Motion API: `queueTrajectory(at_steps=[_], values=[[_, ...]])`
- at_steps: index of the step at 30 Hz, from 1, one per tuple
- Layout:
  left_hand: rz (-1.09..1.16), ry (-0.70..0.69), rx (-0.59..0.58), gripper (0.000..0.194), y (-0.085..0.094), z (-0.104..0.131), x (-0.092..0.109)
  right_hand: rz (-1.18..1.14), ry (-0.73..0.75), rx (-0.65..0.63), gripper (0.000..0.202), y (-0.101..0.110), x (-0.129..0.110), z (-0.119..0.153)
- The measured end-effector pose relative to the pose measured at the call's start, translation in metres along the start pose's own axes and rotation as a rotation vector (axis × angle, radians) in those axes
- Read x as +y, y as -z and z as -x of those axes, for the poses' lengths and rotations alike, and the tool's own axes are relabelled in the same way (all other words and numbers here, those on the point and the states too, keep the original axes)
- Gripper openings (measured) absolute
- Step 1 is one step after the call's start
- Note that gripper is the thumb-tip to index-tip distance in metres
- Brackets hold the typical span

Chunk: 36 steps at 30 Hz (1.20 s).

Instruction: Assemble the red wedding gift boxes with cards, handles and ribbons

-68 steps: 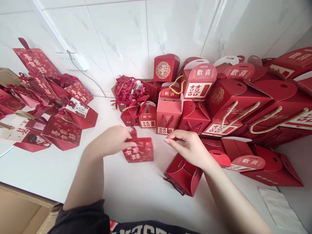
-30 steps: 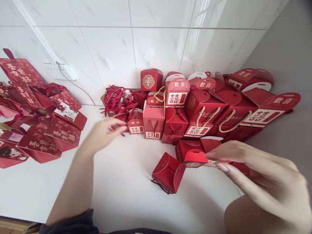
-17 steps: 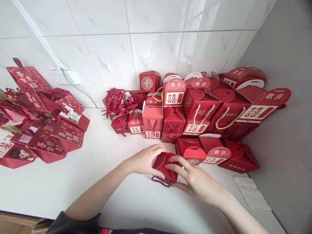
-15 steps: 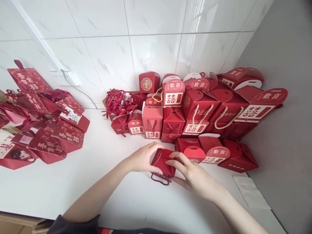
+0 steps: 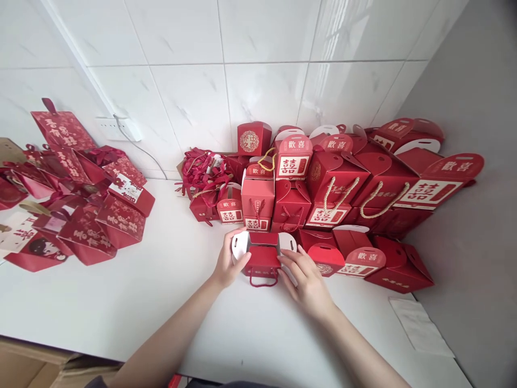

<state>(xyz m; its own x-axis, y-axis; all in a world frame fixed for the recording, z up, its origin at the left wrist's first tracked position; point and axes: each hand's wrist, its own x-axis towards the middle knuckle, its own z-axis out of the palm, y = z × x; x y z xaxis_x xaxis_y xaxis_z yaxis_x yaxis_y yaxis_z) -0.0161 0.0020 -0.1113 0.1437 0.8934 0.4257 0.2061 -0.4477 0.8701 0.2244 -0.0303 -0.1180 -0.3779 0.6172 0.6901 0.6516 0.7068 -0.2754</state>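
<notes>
A small red gift box [image 5: 262, 258] stands on the white table between my hands, its top unfolded. Two rounded side flaps with white insides and slots spread outward, and a dark red cord handle hangs at the front. My left hand [image 5: 230, 261] grips the left flap, thumb on the near side and fingers behind. On the other side, my right hand [image 5: 302, 277] holds the right flap and edge between thumb and fingers. Close to my right hand sits a red box with a rounded flap [image 5: 323, 250]. What lies inside the held box cannot be made out.
Stacked red gift boxes [image 5: 341, 172] line the tiled wall, beside a heap of red ribbons [image 5: 205, 170]. More red boxes [image 5: 89, 231] are clustered at left. A power strip [image 5: 119, 128] with a cable, a white paper [image 5: 420, 326] and a grey side panel [image 5: 464, 188] are also there.
The box's top was folded down; now its side flaps are spread open, showing white insides. My hands have moved apart to either side of it. The view has shifted slightly.
</notes>
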Motion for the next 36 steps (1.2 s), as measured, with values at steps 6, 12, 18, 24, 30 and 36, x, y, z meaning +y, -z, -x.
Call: queueTrajectory(at_steps=[6, 12, 18, 24, 30, 36], values=[[-0.003, -0.082, -0.121, 0.072, 0.011, 0.004, -0.016, 0.098, -0.014, 0.004, 0.039, 0.000, -0.006, -0.003], [-0.036, -0.064, -0.113, 0.076, 0.015, 0.007, -0.020, 0.235, -0.090, 0.012, 0.040, -0.003, -0.006, -0.003], [-0.034, -0.246, -0.109, 0.086, 0.010, 0.009, -0.017, 0.240, -0.142, 0.047, 0.043, 0.001, -0.008, -0.002], [-0.152, -0.443, -0.107, 0.096, 0.008, 0.010, -0.016, 0.083, -0.139, 0.090, 0.024, 0.004, -0.011, 0.001], [-0.046, -0.317, -0.027, 0.087, 0.011, 0.006, -0.022, 0.067, -0.011, 0.140, 0.022, 0.003, -0.003, 0.010], [-0.052, -0.273, -0.021, 0.101, 0.008, 0.008, -0.021, -0.110, -0.005, 0.081, 0.027, 0.006, -0.004, 0.006]])
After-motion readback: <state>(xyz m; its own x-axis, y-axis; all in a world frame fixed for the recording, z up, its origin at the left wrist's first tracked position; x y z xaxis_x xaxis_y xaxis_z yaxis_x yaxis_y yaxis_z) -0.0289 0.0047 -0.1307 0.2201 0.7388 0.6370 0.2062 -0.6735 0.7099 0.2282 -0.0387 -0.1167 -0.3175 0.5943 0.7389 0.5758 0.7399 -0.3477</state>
